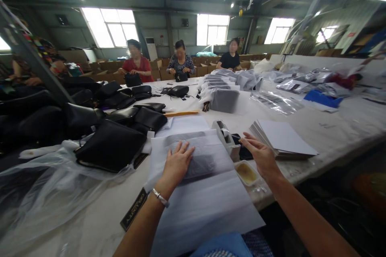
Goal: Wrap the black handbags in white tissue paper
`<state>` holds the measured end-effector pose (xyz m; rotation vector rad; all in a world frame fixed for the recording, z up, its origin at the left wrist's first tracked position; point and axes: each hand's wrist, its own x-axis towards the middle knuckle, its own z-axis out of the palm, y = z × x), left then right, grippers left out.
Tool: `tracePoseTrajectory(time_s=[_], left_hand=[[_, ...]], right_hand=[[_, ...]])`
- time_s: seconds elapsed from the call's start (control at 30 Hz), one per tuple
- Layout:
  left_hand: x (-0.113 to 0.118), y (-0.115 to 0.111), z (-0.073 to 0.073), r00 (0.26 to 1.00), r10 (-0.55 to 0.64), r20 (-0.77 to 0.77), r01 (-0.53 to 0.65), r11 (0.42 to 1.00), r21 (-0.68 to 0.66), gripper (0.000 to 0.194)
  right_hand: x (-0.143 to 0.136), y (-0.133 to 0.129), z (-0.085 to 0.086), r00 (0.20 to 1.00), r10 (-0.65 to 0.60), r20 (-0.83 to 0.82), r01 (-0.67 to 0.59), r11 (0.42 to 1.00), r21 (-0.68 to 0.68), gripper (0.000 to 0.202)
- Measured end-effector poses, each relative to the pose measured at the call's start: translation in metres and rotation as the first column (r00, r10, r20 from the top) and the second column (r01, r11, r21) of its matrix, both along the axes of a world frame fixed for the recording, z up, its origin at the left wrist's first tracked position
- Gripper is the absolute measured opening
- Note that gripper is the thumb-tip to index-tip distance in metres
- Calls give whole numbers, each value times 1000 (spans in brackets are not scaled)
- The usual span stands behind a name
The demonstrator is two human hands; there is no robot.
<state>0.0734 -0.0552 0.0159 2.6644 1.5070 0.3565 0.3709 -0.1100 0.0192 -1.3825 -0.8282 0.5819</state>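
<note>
My left hand [177,162] lies flat with its fingers spread on white tissue paper [217,148], which covers a dark flat item showing through it. More tissue sheets reach toward me, and a black tag [134,209] with gold lettering sticks out at the left. My right hand [258,152] is raised beside a grey tape dispenser [224,138]; its thumb and fingertips are drawn together, and anything between them is too small to name. Below that hand sits a small white dish [247,172] with something yellowish in it.
Black bags [113,144] are heaped on the left near clear plastic. A stack of white boards [286,138] lies right. Wrapped bags [224,98] stand in a row farther back. Three people sit across the table [328,128]; another is at far left.
</note>
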Motion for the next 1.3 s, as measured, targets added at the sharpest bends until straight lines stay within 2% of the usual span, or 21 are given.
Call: tracePoseTrajectory(time_s=[0.07,0.17,0.23,0.3,0.37,0.43,0.5,0.57,0.63,0.7,0.73,0.8,0.9,0.97,1.0,1.07,1.13,1.17,1.23,1.3], left_hand=[[1,0,0,1000,4,1,-4,1000,9,39],[2,0,-2,1000,4,0,-4,1000,21,39],[2,-1,-3,1000,4,-1,-4,1000,31,39],[3,-1,-3,1000,5,-6,-5,999,39,40],[3,-2,-2,1000,4,-16,-4,999,46,40],[4,-2,-2,1000,4,-28,-2,999,51,40],[4,-1,-2,999,5,-36,-3,998,55,40],[4,-1,-2,999,4,-40,-1,998,58,40],[4,0,-3,999,2,-45,1,998,61,40],[3,0,-3,999,4,-51,-1,998,64,40],[3,0,-3,999,6,-54,-3,998,65,40],[2,0,-3,999,6,-53,-2,998,66,40],[1,1,-5,999,-4,-44,7,997,71,40],[1,1,-7,999,-8,-39,11,997,76,40],[1,2,-7,999,-9,-39,12,997,79,41],[0,2,-7,999,-8,-38,11,996,83,40],[0,3,-7,999,-11,-38,15,996,85,40],[0,3,-7,999,-14,-38,17,996,85,41],[0,3,-8,999,-17,-37,20,996,86,41],[0,3,-9,999,-14,-32,17,996,91,41]], right_hand=[[-1,-17,-1,992,44,-118,-54,995,-83,36],[1,-34,-14,949,100,-300,-166,965,-204,40],[5,-39,-27,937,113,-330,-203,946,-253,40],[13,-39,-39,951,130,-280,-215,931,-295,39],[22,-37,-46,980,158,-119,-190,921,-340,40],[33,-32,-47,972,184,149,-115,917,-383,40],[43,-27,-40,879,204,432,-19,918,-397,38],[50,-20,-29,739,217,638,40,931,-363,33],[55,-13,-19,613,225,757,59,943,-328,29],[58,-6,-13,557,273,784,40,935,-354,26],[59,-4,-12,572,317,756,17,918,-397,25],[61,-1,-13,676,392,623,-53,870,-490,25],[63,-3,-19,846,390,364,-154,832,-533,38],[66,-5,-23,877,365,312,-162,837,-523,43],[68,-7,-25,862,359,359,-134,843,-521,41],[73,-12,-28,759,334,559,-16,868,-497,34],[81,-20,-29,566,282,775,99,910,-403,29],[85,-25,-28,463,259,847,117,930,-348,28],[92,-35,-22,287,237,928,72,961,-268,28],[96,-42,-9,160,239,958,-34,971,-237,30]])
